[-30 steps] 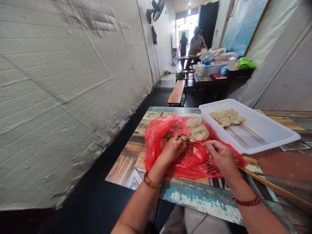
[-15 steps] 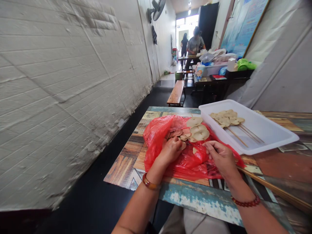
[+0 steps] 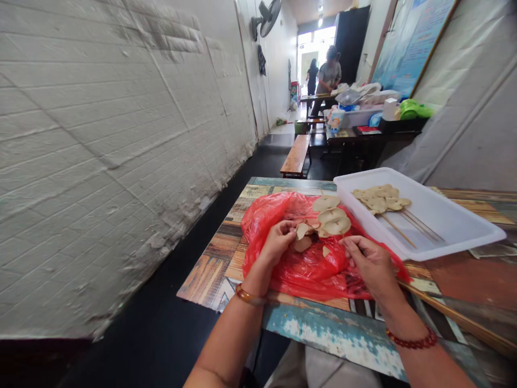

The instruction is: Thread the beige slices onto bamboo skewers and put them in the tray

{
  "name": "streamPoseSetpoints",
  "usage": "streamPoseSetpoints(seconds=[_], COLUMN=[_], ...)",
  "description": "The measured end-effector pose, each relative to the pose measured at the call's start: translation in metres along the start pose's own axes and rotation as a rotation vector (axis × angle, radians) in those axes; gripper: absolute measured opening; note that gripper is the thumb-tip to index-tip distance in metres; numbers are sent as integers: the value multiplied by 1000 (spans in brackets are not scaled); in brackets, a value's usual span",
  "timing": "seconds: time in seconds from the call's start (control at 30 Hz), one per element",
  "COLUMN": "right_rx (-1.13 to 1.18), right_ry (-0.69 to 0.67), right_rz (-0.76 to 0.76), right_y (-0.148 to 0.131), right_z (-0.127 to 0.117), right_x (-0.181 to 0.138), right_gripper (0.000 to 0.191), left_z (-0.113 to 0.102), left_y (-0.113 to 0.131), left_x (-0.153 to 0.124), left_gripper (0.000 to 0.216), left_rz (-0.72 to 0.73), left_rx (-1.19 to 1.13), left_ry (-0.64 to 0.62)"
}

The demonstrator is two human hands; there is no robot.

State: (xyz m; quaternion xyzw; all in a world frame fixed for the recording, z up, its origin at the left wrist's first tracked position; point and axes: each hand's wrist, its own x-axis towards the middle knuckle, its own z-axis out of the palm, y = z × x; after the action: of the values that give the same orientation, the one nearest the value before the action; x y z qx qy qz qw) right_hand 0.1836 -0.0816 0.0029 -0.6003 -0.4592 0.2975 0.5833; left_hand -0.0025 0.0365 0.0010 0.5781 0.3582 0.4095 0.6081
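Observation:
A red plastic bag [image 3: 283, 264] lies open on the patterned table and holds thin round tan slices [image 3: 331, 218]. My left hand [image 3: 278, 242] is inside the bag, its fingers pinched on a couple of slices [image 3: 302, 230]. My right hand [image 3: 369, 264] rests on the bag's right side, closed round a thin wooden skewer [image 3: 444, 310] that runs back to the right. Several slices sit threaded along the skewer's front end, near the bag's far rim.
A white plastic tray [image 3: 444, 215] at the right holds skewered slices [image 3: 379, 198] with sticks. The white brick wall [image 3: 100, 134] runs close on the left. A wooden bench [image 3: 297, 153] and cluttered tables stand farther back, with two people [image 3: 328, 75] at work.
My left hand has come up out of the pile with slices between its fingers. The right hand has stayed where it was, and the camera has shifted slightly.

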Motion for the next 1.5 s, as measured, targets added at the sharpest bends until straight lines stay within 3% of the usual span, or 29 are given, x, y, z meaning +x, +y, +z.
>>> streamPoseSetpoints(seconds=[0.1,0.27,0.67,0.87,1.23,1.5], right_rx=[-4,-4,49,67,74,74], right_ry=[-5,-27,-154,-173,-130,-98], right_rz=[-5,22,105,120,144,159], right_y=[0,3,8,15,5,8], right_z=[0,1,8,8,8,-1], right_x=[-1,-1,-1,-1,-5,-7], right_gripper=[30,32,32,32,32,27], left_z=[0,3,0,2,2,1], left_y=[7,8,5,11,8,11], left_x=[-3,-6,-10,-9,-7,-2], left_gripper=[41,47,29,33,40,32], left_rz=[-105,-153,-15,-48,-73,-143], left_rx=[-255,-398,-344,-370,-544,-601], left_ry=[-82,-89,1,98,69,148])
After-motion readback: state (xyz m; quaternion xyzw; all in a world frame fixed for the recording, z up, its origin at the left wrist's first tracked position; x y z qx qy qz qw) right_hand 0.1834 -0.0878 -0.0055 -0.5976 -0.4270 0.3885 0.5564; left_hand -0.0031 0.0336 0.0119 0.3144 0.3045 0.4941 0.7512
